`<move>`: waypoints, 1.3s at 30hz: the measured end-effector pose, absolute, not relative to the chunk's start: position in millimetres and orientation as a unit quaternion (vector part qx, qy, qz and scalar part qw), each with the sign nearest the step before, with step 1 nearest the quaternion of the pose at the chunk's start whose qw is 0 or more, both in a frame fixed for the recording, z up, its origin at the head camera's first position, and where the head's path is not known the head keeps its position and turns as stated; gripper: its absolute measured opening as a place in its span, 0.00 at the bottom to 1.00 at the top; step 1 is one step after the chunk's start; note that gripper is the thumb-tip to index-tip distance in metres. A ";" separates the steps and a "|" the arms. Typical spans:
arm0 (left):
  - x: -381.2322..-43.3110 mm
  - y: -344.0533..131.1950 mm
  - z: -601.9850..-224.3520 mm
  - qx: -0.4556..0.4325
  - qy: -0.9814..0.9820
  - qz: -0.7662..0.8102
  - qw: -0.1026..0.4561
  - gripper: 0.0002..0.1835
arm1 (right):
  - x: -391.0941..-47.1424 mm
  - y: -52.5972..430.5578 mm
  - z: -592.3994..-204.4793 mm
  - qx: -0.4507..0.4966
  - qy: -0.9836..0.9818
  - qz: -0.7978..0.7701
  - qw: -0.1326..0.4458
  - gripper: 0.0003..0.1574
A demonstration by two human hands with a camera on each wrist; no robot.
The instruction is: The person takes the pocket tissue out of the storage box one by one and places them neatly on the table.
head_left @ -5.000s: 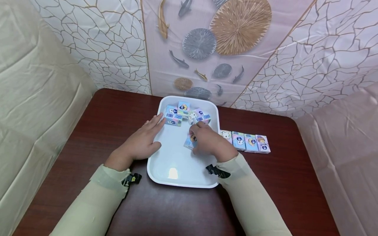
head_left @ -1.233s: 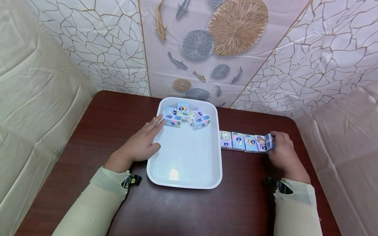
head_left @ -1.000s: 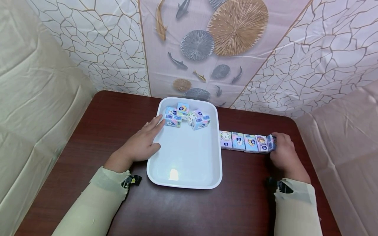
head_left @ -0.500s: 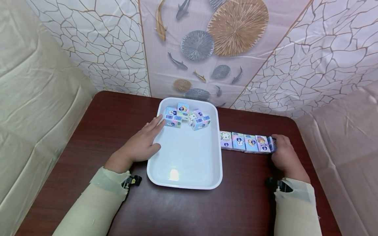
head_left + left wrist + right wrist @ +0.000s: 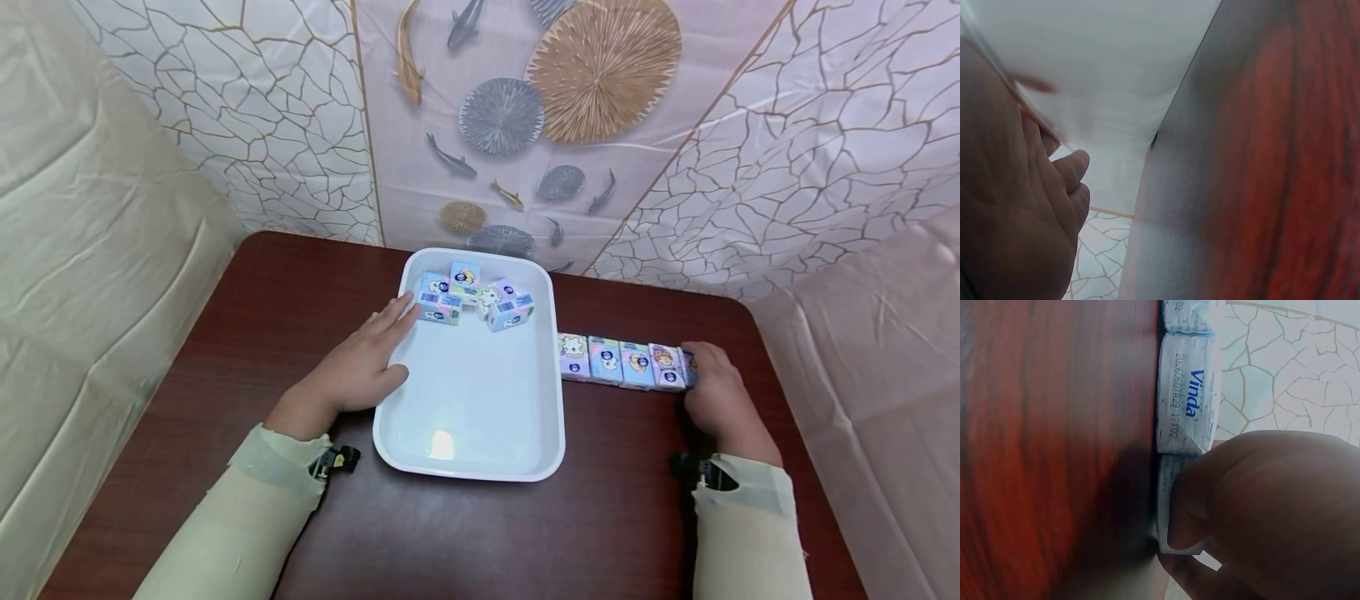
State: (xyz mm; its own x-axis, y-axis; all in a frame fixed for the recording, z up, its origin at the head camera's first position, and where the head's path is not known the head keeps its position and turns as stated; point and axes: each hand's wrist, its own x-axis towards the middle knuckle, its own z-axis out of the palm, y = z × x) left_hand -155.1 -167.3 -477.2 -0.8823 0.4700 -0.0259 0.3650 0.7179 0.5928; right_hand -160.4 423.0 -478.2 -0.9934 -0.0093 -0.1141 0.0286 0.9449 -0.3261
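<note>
My right hand (image 5: 716, 392) grips a small pack of pocket tissues (image 5: 690, 367) at the right end of a row of tissue packs (image 5: 637, 365) on the table. In the right wrist view, thumb and fingers of the right hand (image 5: 1266, 512) hold that end pack (image 5: 1164, 519), flat on the wood against a neighbouring pack (image 5: 1188, 394) printed "Vinda". With fingers extended, my left hand (image 5: 356, 367) rests on the left rim of a white tray (image 5: 468, 467). The left wrist view shows the left hand (image 5: 1022, 181) against the tray's outer wall (image 5: 1110, 81).
Several more tissue packs (image 5: 512, 312) lie jumbled at the far end inside the tray. The row starts right beside the tray's right wall. Dark reddish wood makes up the table (image 5: 465, 542), with a patterned cloth (image 5: 300, 125) hanging behind its back edge.
My right hand has carried a tissue pack from the tray to the row's right end. There it has tipped the pack down flat and shifted slightly left. The left hand has stayed put.
</note>
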 end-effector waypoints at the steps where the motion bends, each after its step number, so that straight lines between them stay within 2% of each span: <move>1: -155.3 -167.5 -477.7 0.226 0.923 0.300 0.088 0.48 | -160.4 422.8 -478.3 0.004 0.985 -0.165 0.056 0.53; 9: -155.4 -167.9 -478.8 0.224 0.925 0.295 0.086 0.49 | -157.7 423.4 -474.3 -0.023 0.986 -0.163 0.040 0.55; 18: -155.2 -167.2 -477.3 0.222 0.925 0.296 0.089 0.49 | -152.5 408.1 -451.9 -0.020 0.986 -0.166 0.012 0.50; 29: -156.2 -167.2 -478.9 0.224 0.924 0.296 0.090 0.49 | -136.8 359.6 -413.4 -0.029 0.985 -0.172 0.003 0.48; 39: -155.4 -167.3 -477.4 0.223 0.923 0.300 0.089 0.49 | -130.0 313.3 -410.9 -0.075 0.980 -0.182 0.001 0.44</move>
State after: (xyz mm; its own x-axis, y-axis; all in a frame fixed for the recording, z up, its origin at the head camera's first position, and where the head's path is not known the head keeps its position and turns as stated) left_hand -155.4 -167.3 -477.4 -0.8847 0.4652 -0.0298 0.3589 0.7205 0.5934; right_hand -130.0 313.3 -410.9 -0.9887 -0.1479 0.0253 -0.1471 0.9221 -0.3578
